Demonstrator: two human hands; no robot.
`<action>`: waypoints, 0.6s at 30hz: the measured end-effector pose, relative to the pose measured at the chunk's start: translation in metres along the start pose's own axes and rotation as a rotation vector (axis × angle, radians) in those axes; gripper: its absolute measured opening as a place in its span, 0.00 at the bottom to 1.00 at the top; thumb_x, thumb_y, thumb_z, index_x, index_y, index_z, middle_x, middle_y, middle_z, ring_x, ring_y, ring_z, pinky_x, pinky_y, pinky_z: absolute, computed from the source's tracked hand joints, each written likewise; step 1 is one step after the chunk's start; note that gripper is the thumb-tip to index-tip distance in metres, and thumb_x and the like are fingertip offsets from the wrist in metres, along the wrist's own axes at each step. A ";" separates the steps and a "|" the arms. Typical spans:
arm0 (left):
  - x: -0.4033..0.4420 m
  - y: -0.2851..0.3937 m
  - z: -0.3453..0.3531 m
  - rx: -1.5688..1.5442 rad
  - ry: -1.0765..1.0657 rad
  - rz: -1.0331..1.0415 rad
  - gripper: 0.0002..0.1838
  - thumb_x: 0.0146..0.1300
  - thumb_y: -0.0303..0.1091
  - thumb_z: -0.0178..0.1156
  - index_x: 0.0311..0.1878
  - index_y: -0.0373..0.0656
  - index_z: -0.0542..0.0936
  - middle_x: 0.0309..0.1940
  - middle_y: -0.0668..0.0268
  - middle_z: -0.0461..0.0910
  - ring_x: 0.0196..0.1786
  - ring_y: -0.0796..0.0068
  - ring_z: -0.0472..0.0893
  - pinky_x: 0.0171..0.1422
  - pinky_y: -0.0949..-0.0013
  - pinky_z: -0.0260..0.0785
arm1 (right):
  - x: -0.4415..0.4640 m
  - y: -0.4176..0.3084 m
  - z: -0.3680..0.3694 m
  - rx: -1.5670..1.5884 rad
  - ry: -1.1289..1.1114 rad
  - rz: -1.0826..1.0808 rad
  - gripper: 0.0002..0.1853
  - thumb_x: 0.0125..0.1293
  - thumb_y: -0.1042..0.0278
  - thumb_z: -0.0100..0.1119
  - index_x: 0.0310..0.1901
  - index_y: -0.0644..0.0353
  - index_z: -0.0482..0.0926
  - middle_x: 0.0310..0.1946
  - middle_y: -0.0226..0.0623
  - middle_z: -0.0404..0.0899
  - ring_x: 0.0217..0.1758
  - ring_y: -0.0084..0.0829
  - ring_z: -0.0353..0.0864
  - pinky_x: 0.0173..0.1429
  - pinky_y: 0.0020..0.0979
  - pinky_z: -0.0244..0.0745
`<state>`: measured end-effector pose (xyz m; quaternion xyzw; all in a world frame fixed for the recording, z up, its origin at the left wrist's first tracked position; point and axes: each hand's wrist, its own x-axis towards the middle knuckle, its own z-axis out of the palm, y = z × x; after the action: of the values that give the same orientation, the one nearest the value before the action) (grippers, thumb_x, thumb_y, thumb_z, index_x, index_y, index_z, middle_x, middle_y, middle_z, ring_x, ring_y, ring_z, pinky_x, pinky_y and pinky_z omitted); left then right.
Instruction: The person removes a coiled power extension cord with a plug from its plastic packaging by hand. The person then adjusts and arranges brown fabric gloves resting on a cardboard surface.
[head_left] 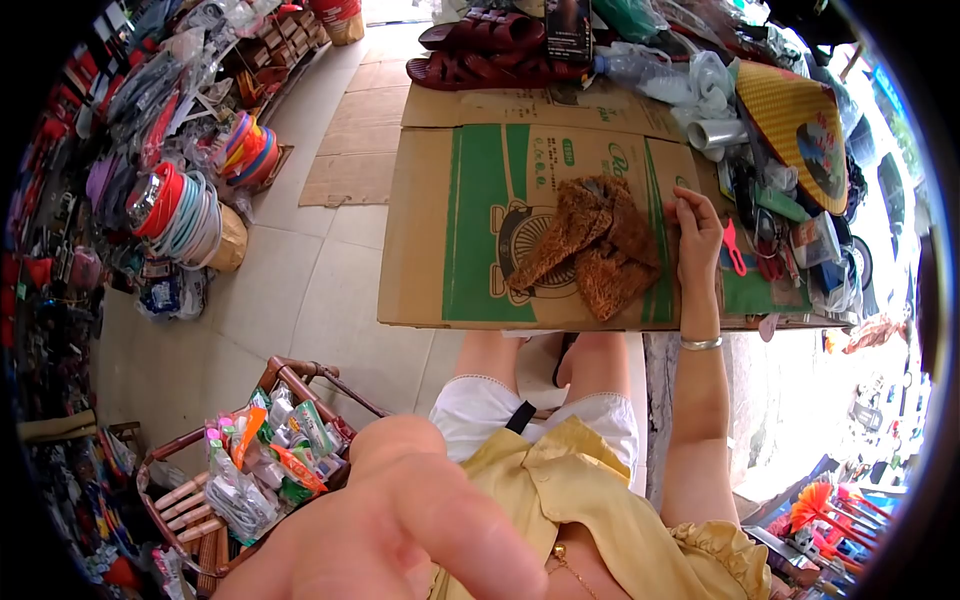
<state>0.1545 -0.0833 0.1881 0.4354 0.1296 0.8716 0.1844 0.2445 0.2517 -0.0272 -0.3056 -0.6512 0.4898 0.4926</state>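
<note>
A brown, shaggy folded piece (605, 240), like fur or rough cloth, lies on a flattened cardboard box (415, 250) with green print. Just right of it, my right hand (697, 232) rests on the cardboard, fingers loosely curled, the thumb apart and nothing visible in it. A silver bangle (701, 343) circles that wrist. My left hand (420, 510) looms large and blurred close to the camera, over my lap and yellow blouse. Most of its fingers are hidden or cut off. A red plastic tool (734, 248) lies to the right of my right hand.
Dark red sandals (490, 50) and a clear plastic bottle (645, 72) stand at the table's far side. A yellow conical hat (795, 130) leans at right among small goods. A basket (160, 500) of packaged items sits low left. Crowded shelves line the left, beside the tiled floor (290, 270).
</note>
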 end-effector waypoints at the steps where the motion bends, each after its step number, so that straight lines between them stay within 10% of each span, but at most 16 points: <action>1: 0.003 0.004 0.002 0.028 0.017 -0.003 0.09 0.53 0.26 0.57 0.20 0.48 0.71 0.21 0.72 0.68 0.23 0.83 0.67 0.31 0.75 0.63 | 0.000 0.000 0.000 -0.002 -0.002 -0.001 0.08 0.66 0.74 0.52 0.43 0.65 0.77 0.32 0.30 0.78 0.36 0.17 0.76 0.42 0.18 0.70; 5: 0.003 0.016 0.007 0.298 0.004 -0.467 0.09 0.52 0.30 0.59 0.20 0.50 0.71 0.21 0.74 0.68 0.23 0.84 0.67 0.32 0.73 0.64 | -0.002 -0.004 0.002 0.020 -0.001 0.010 0.07 0.66 0.74 0.52 0.43 0.64 0.77 0.32 0.29 0.78 0.36 0.17 0.76 0.42 0.18 0.70; 8: -0.012 -0.023 0.010 -0.105 0.311 0.343 0.09 0.53 0.31 0.58 0.20 0.51 0.70 0.22 0.75 0.68 0.25 0.83 0.68 0.32 0.72 0.65 | -0.002 -0.003 0.001 0.010 0.001 0.004 0.07 0.66 0.74 0.52 0.43 0.64 0.77 0.32 0.29 0.78 0.36 0.17 0.75 0.42 0.18 0.70; 14: 0.000 0.015 -0.028 0.060 -0.118 -0.271 0.09 0.57 0.37 0.57 0.23 0.50 0.70 0.23 0.73 0.68 0.33 0.78 0.70 0.44 0.71 0.63 | -0.002 -0.002 0.001 0.014 0.006 0.016 0.07 0.66 0.74 0.52 0.43 0.64 0.77 0.32 0.29 0.78 0.36 0.17 0.75 0.42 0.18 0.70; 18: 0.012 -0.037 -0.083 0.282 -0.176 0.117 0.09 0.59 0.38 0.58 0.42 0.53 0.73 0.34 0.69 0.66 0.38 0.73 0.67 0.44 0.69 0.59 | -0.003 -0.006 0.001 -0.017 0.008 0.010 0.07 0.66 0.75 0.51 0.43 0.64 0.77 0.32 0.29 0.78 0.35 0.16 0.75 0.41 0.18 0.70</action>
<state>0.0884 -0.0507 0.1331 0.5384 0.2084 0.8125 0.0814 0.2447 0.2462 -0.0228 -0.3151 -0.6517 0.4854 0.4902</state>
